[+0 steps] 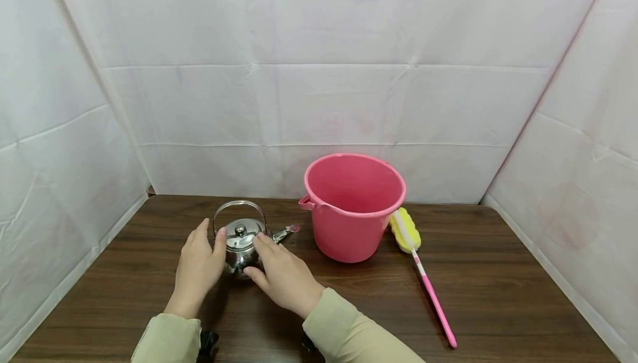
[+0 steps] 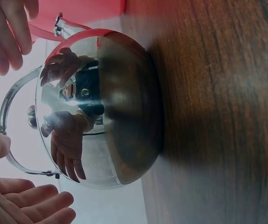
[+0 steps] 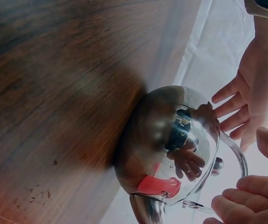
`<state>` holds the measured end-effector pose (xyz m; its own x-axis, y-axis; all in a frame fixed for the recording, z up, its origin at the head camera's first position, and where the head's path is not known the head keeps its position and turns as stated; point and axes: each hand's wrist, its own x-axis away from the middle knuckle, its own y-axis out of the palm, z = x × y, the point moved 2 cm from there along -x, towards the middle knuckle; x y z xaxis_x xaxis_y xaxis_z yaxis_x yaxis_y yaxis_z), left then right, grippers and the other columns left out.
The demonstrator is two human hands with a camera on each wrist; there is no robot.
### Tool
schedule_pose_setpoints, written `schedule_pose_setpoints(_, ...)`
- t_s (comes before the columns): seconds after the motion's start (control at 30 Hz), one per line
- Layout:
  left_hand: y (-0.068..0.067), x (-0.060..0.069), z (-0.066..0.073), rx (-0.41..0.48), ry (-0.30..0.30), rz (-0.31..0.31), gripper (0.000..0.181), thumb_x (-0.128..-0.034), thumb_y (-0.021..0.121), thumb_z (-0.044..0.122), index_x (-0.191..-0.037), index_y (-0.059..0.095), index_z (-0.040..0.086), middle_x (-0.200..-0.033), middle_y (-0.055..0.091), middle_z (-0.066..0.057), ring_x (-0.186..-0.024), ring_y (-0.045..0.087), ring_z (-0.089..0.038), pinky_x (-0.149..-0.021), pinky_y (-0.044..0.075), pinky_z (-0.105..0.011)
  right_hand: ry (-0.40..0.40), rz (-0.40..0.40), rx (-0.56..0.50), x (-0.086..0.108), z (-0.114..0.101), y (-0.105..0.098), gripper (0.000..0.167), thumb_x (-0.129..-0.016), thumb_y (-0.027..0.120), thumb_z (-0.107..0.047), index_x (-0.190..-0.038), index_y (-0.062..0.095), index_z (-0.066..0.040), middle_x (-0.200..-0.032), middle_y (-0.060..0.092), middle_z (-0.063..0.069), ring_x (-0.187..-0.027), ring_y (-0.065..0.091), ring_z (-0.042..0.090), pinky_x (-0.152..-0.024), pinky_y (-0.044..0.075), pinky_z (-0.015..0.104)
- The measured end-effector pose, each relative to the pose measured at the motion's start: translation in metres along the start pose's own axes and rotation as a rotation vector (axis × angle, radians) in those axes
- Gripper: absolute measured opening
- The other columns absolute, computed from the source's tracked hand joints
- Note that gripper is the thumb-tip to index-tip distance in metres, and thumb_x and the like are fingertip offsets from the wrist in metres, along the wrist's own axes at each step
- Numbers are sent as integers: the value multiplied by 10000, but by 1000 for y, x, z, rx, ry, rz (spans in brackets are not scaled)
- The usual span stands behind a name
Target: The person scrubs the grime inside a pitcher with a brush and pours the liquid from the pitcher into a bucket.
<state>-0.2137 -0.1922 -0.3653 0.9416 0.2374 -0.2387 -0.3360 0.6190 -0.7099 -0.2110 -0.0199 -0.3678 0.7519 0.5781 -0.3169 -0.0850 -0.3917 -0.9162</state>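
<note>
A shiny steel kettle (image 1: 240,240) stands upright on the dark wooden table, its arched handle (image 1: 239,203) raised over the knobbed lid. Its spout (image 1: 283,235) points right, towards a pink bucket (image 1: 344,235). My left hand (image 1: 198,266) is at the kettle's left side with the fingers extended. On the other side my right hand (image 1: 289,280) hovers by the body, fingers nearly straight. In the left wrist view, a gap shows between the left fingers (image 2: 40,203) and the kettle. The right wrist view likewise shows the right hand (image 3: 250,200) apart from it.
Right of the bucket lies a brush with a yellow sponge head (image 1: 406,230) and a long pink handle (image 1: 438,310). White cloth (image 1: 319,102) hangs around the table's back and sides. Small wet-looking spots (image 3: 32,199) dot the tabletop.
</note>
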Motion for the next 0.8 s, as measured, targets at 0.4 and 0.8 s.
schedule_pose_setpoints(0.4, 2, -1, 1, 13, 18, 22, 584, -1016, 328, 337, -1430, 297, -73, -1385, 410, -312, -1276, 401, -480, -1017, 354, -591, -11, -7, 29, -8, -5, -1, 563, -955, 517, -415, -1406, 432, -89, -1453, 454, 75, -1307, 481, 201, -1006, 454, 352)
schedule_pose_setpoints(0.8, 3, -2, 1, 22, 44, 57, 543, -1016, 353, 307, -1393, 357, -83, -1333, 447, -321, -1208, 466, -480, -970, 394, -583, -40, -34, 86, -20, -9, -4, 573, -965, 499, -412, -1427, 406, -87, -1472, 427, 80, -1349, 426, 162, -1062, 401, 339)
